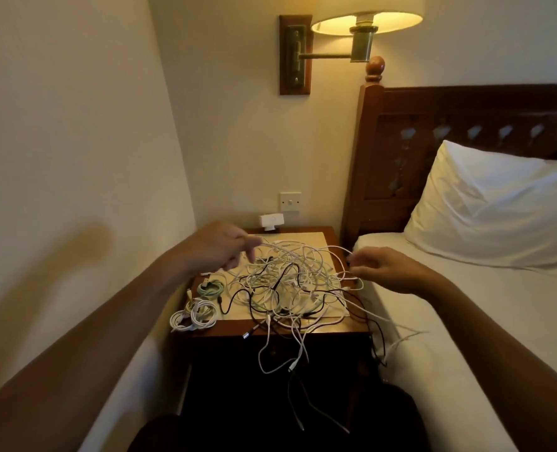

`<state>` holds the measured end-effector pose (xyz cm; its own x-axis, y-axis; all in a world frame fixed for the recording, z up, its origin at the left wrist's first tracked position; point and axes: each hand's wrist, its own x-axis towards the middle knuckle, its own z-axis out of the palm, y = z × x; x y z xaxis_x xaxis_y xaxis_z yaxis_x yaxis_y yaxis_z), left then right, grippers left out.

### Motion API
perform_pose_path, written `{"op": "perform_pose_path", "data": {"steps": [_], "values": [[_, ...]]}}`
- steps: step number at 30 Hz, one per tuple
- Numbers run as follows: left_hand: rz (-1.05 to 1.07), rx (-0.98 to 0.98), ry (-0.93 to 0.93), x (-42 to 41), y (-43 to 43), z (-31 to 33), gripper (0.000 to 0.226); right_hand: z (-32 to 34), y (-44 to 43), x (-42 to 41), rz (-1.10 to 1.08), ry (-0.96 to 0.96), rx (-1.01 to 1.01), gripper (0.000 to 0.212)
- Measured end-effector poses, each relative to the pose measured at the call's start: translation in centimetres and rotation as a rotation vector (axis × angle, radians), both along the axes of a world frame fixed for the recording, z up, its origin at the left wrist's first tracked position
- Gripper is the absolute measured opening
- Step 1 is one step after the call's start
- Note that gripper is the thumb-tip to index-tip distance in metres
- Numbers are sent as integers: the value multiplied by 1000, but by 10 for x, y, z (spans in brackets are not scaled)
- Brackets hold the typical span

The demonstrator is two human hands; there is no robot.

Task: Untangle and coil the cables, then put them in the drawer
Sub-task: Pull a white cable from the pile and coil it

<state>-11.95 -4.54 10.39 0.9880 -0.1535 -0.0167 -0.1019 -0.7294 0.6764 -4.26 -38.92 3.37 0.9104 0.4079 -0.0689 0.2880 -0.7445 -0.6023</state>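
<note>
**Fig.** Tangled heap of thin white and black cables on the wooden bedside table. The left hand and right hand each pinch a white strand. Risk: spreading the hands could tighten knots or drag the heap over the front edge.

Arms outstretched, left hand and right hand each pinch cables.

— The table?
— Dark polished wood, pale matt inset.
— On it, the cables?
— Smooth plastic sheathing.
— Right of the table?
— Matt white cloth pillow, glossy wooden headboard.
</note>
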Motion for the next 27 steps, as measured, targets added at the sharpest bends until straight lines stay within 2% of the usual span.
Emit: {"op": "perform_pose_path", "data": {"steps": [2, 4, 6, 8, 11, 13, 15, 18, 20, 22, 24, 25, 27], "values": [[-36, -79, -1, -3, -27, 7, 44, 18, 44, -21, 156, 62, 207, 44], [-43, -193, -2, -4, -40, 11, 45, 27, 77, -36, 259, 51, 319, 37], [-31, -379, 47, -6, -36, 15, 41, 28, 92, -40, 242, 32, 484, 24], [-93, -674, 181, -10, -21, 18, 33, 23, 88, -31, 140, -78, 559, 26], [-193, -1131, 272, -16, -3, 15, 31, 10, 79, -18, 45, -200, 490, 30], [-193, -1345, 205, -16, -3, 12, 38, 3, 87, -24, 25, -185, 397, 30], [-173, -1456, 89, -13, -7, 12, 37, 0, 104, -44, 70, -159, 260, 28], [-61, -1337, -105, -4, -14, 13, 30, 3, 129, -80, 265, -76, 54, 28], [18, -1136, -195, -3, -18, 7, 30, 16, 137, -100, 379, -99, -1, 29], [37, -840, -246, -7, -19, -2, 30, 41, 139, -112, 415, -204, 7, 29], [-27, -580, -224, -13, -18, -11, 28, 69, 135, -111, 382, -348, 43, 26], [-77, -517, -180, -17, -17, -14, 27, 84, 131, -105, 345, -411, 69, 23], [-159, -528, -62, -24, -16, -17, 32, 107, 121, -85, 255, -495, 158, 13]]}}
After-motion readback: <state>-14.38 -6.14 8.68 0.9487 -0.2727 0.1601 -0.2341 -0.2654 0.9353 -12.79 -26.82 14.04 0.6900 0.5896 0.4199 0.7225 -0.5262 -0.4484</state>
